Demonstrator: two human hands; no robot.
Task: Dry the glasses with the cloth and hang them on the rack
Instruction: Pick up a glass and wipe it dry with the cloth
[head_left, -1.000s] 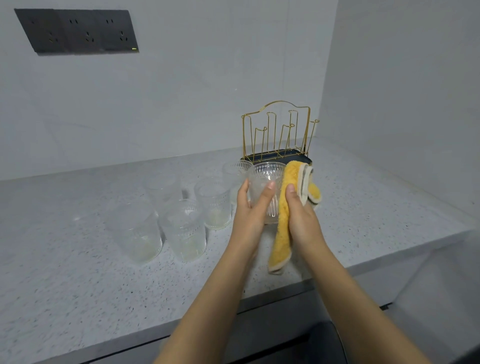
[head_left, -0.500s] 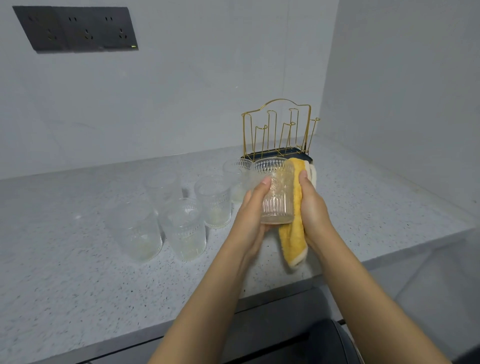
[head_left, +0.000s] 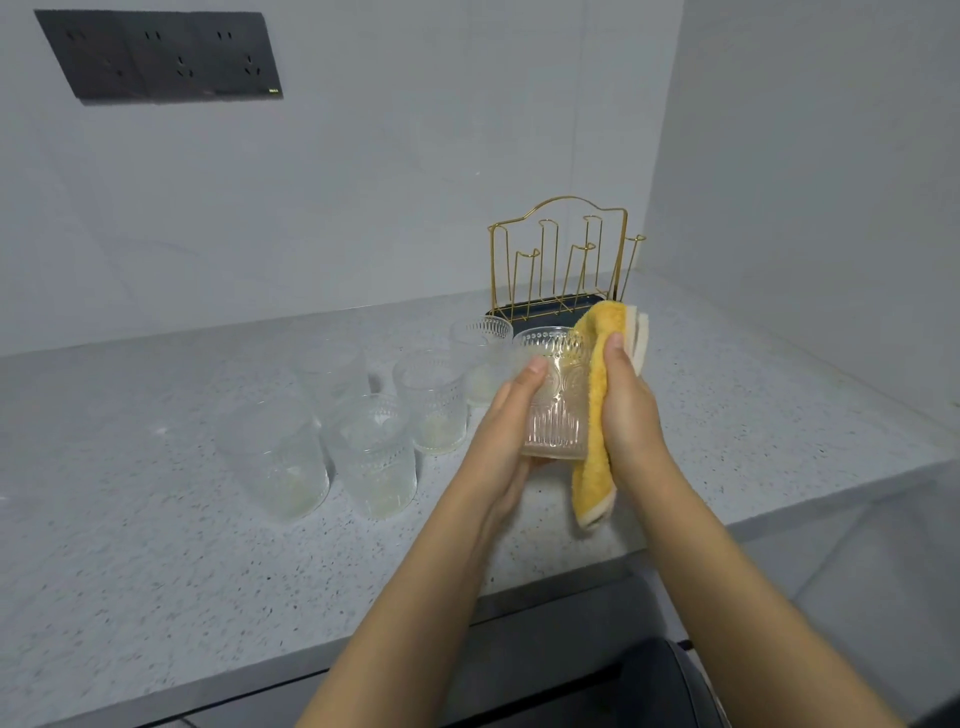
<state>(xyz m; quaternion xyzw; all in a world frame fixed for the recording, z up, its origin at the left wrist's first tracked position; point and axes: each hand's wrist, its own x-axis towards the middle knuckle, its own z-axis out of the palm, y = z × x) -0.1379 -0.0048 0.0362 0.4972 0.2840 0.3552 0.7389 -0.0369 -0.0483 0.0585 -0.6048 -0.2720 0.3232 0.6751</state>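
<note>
Holding a ribbed clear glass upright above the front part of the speckled grey countertop, the left hand curls round its near-left side, thumb tip lying against the wall below the rim and the palm cupping the base. The right hand grips a yellow cloth with a pale edge and presses it against the right side of that glass; the cloth's top fold rises above the rim and its lower end hangs free below the base. How the right fingers lie behind the cloth cannot be seen, only the thumb pinning it from the near side. Taking the gold wire rack as the landmark: the held glass is just in front of it and nearer the camera, not touching it; the rack's pegs carry nothing, and it stands on a dark tray close to the corner where the two grey walls meet. To the left of the rack and in front of it, five more clear glasses stand upright on the countertop in a loose cluster, the nearest to the rack partly hidden behind the held glass. High on the wall, far to the left of the rack, is a dark socket panel.
</note>
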